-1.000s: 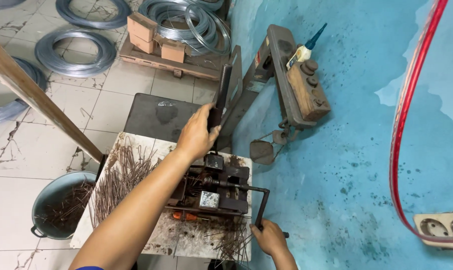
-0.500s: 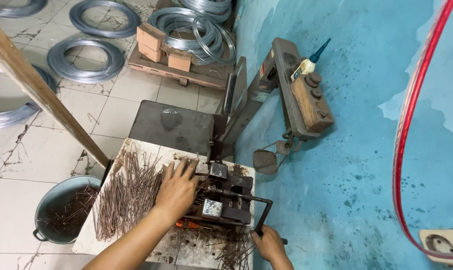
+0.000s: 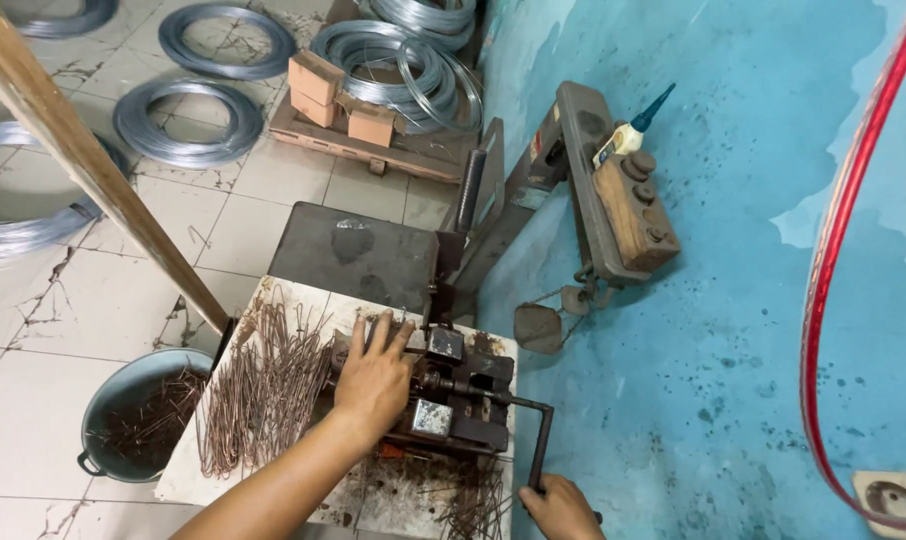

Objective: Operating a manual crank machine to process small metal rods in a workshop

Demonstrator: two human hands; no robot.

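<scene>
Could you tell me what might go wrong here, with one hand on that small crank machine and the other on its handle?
The left hand rests flat on the machine beside its moving parts, so fingers could get pinched if the right hand turns the crank handle. The loose rusty wire pieces beside that hand might also prick or scratch it.

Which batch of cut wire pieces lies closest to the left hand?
The spread on the white board, just beside the left hand; the others lie in the round basin on the floor and before the machine.
</scene>
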